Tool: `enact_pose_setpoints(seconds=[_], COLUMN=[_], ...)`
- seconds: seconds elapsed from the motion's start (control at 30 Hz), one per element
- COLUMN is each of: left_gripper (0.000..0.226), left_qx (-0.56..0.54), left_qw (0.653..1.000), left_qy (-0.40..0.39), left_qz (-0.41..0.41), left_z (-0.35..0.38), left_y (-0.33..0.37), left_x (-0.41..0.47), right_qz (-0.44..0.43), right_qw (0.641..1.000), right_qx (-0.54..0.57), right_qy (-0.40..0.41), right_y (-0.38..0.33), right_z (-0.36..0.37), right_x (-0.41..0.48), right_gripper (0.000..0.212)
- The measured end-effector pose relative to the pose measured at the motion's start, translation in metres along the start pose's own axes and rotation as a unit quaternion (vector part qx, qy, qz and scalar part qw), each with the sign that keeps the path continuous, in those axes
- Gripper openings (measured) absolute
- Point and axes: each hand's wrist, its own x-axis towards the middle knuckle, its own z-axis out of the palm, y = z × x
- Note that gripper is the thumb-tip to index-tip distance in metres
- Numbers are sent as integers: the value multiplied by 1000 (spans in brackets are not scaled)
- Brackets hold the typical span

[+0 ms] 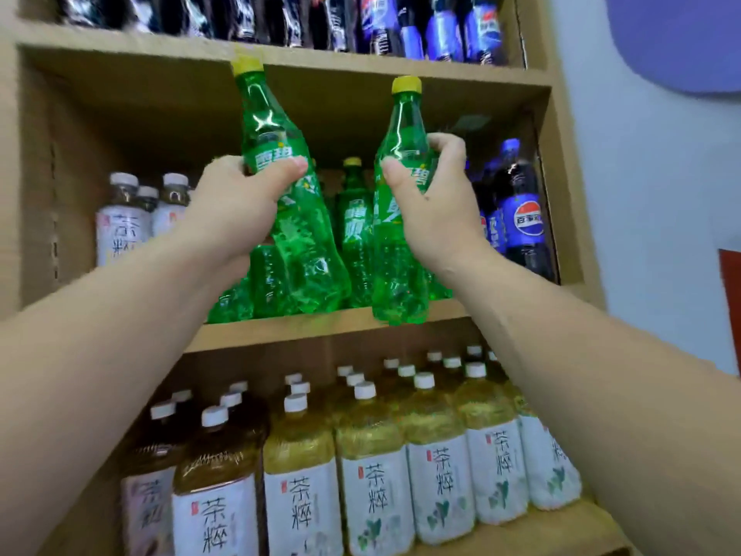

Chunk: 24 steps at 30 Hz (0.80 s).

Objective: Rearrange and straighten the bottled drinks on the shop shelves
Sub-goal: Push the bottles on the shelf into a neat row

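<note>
My left hand (pixel 236 206) grips a green soda bottle (pixel 298 242) with a yellow cap around its label; the bottle tilts left, and its base is at the middle shelf's front. My right hand (pixel 437 202) grips a second green bottle (pixel 395 270), nearly upright, whose base hangs just past the edge of the middle shelf (pixel 320 329). Between and behind them stands another green bottle (pixel 355 218). More green bottles (pixel 264 286) crowd low behind my left hand, partly hidden.
White-capped tea bottles (pixel 120 218) stand at the middle shelf's left, dark cola bottles (pixel 521 214) at its right. The lower shelf holds several rows of tea bottles (pixel 373 455). The top shelf carries cola bottles (pixel 441 30). A pale wall (pixel 661 194) lies to the right.
</note>
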Motion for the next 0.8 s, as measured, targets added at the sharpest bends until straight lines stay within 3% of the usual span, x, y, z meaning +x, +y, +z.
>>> enact_pose_setpoints(seconds=[0.07, 0.2, 0.3, 0.43, 0.63, 0.8], left_gripper=[19, 53, 75, 82, 76, 75], left_qx=[43, 89, 112, 151, 214, 218], left_qw=[999, 996, 993, 988, 977, 976], left_qy=[5, -11, -19, -2, 15, 5], left_qz=[-3, -15, -31, -28, -2, -8], left_z=[8, 17, 23, 29, 27, 26], left_y=[-12, -34, -44, -61, -86, -90], left_x=[6, 22, 31, 35, 25, 28], right_qz=[20, 72, 29, -52, -20, -70], right_qw=[1000, 997, 999, 995, 995, 988], right_qx=[0, 19, 3, -56, -85, -128], right_qy=[-8, -34, -41, -58, -57, -49], right_y=[7, 11, 5, 15, 43, 48], right_z=[16, 37, 41, 48, 65, 72], right_x=[5, 18, 30, 33, 25, 2], right_gripper=[56, 57, 56, 60, 65, 69])
